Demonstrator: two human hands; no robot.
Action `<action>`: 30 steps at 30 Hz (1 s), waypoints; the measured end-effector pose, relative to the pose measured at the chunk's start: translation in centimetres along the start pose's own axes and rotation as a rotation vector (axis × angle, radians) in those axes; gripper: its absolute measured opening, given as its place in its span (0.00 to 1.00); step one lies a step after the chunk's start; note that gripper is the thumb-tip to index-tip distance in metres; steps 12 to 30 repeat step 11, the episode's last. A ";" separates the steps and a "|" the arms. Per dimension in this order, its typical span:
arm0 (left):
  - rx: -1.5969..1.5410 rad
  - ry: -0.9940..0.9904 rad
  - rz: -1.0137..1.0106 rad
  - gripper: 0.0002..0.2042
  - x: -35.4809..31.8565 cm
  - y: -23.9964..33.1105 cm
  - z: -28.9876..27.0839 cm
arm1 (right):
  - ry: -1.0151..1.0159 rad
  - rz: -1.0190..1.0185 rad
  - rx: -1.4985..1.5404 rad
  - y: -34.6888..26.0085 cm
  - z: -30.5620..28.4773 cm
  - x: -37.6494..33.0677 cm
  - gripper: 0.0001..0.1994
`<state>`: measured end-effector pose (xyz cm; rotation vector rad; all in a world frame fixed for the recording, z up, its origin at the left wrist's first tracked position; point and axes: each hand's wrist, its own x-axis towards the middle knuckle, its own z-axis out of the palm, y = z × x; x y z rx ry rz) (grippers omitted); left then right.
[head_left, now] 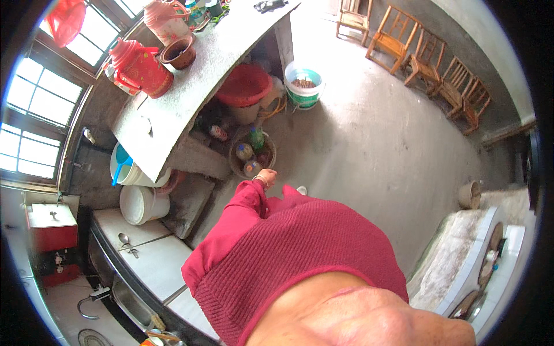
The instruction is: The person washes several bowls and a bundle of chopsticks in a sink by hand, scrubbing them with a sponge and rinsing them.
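My left hand [266, 178] hangs beside my body at the end of a dark red sleeve, a pale bangle on its wrist. Its fingers look curled in, and nothing shows in them. Just beyond it on the floor stands a round basin [235, 164] holding a green plastic bottle [256, 137] and other bottles with blue caps. The hand overlaps the basin's near rim in the picture; whether they touch I cannot tell. My right hand is out of sight, and the red knitted top [311, 242] fills the lower middle.
A grey table [190, 81] at upper left carries a red thermos [141, 69] and a brown pot [178, 53]. Under it sits a red basin [245, 85]. A white-green bucket [303, 95] stands beside it. Wooden chairs [395, 40] line the wall; a tiled counter [156, 262] is at left.
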<state>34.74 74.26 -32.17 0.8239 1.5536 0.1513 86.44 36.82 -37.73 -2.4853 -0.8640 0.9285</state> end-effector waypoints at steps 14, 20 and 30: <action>-0.303 -0.136 0.169 0.16 11.1 17.3 0.9 | -0.184 0.366 0.585 -24.1 -4.2 14.6 0.15; -0.303 -0.136 0.169 0.16 11.1 17.3 0.9 | -0.184 0.366 0.585 -24.1 -4.2 14.6 0.15; -0.303 -0.136 0.169 0.16 11.1 17.3 0.9 | -0.184 0.366 0.585 -24.1 -4.2 14.6 0.15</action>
